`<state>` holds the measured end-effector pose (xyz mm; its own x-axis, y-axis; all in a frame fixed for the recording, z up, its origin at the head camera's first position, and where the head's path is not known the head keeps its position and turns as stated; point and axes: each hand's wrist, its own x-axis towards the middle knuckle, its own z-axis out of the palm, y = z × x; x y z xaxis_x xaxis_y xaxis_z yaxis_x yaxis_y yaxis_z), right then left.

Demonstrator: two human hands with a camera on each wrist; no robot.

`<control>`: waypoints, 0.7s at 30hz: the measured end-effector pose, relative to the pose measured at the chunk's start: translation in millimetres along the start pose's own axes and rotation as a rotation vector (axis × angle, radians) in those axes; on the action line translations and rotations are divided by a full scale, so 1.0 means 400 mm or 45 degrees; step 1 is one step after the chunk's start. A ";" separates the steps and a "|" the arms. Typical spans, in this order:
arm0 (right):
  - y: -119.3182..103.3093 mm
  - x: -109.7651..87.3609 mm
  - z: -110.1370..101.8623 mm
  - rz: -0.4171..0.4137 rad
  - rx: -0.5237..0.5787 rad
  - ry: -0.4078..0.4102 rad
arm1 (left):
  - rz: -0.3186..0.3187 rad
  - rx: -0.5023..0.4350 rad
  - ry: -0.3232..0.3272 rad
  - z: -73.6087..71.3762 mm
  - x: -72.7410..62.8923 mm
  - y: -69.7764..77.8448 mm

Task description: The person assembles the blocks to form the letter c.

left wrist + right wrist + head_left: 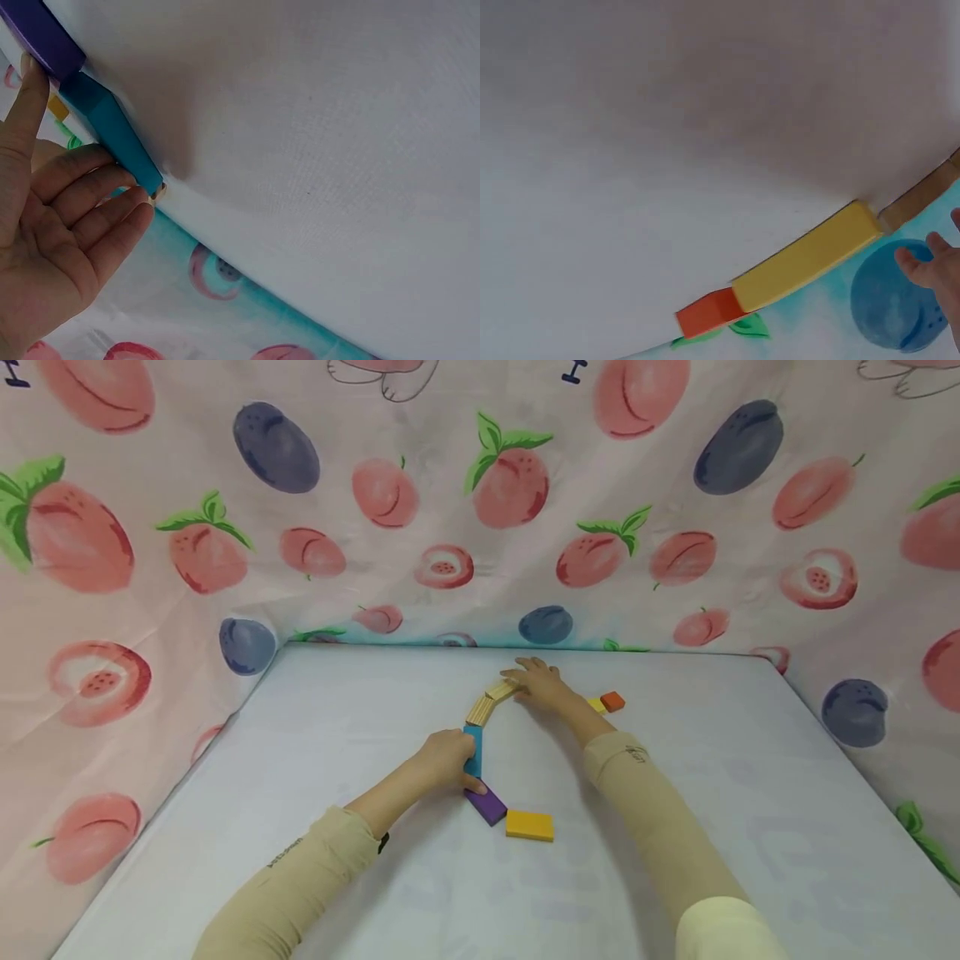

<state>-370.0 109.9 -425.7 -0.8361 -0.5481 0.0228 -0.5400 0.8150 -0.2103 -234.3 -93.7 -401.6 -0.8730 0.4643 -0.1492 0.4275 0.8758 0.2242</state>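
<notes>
1. Around us hangs a pink cloth backdrop [450, 527] printed with peaches and plums, and below it lies the pale tabletop [300, 735] that carries everything.

2. Our two arms come in from the near edge in beige sleeves [660, 827]. Each sleeve has a small line of dark writing near the cuff, too small for us to read. At the very top of the backdrop a few dark printed strokes show, cut off by the frame, and we cannot read them either.

3. On the tabletop we see a curved row of flat blocks laid end to end: a yellow block [529, 825] nearest us, then a purple block [487, 804], a blue block [473, 750], and two plain wooden blocks [489, 702] bending toward the far side. Past our right hand lie a second yellow block [810, 256] and an orange block [612, 701], touching end to end.

4. We judge the row partly laid. Seven blocks are down. Whether the wooden ones already meet the far yellow one is hidden under our hand.

5. Our left hand [444, 760] rests against the left side of the blue block with relaxed, nearly straight fingers [90, 199], thumb up by the purple block, gripping nothing.

6. Our right hand [542, 683] lies flat, fingers extended, pressing on the far wooden block.
</notes>
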 end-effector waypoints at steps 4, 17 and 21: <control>-0.006 0.016 0.002 -0.007 -0.091 -0.032 | 0.008 0.001 -0.006 -0.001 0.003 0.007; 0.009 0.035 -0.002 0.096 -0.159 -0.091 | 0.010 0.025 0.010 -0.001 0.005 0.004; 0.037 0.035 0.006 0.162 -0.146 -0.040 | 0.018 0.028 0.013 -0.002 0.001 0.002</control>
<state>-389.4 113.9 -430.7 -0.8960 -0.4431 -0.0282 -0.4388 0.8934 -0.0969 -234.5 -92.7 -400.6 -0.8693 0.4752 -0.1361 0.4446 0.8720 0.2050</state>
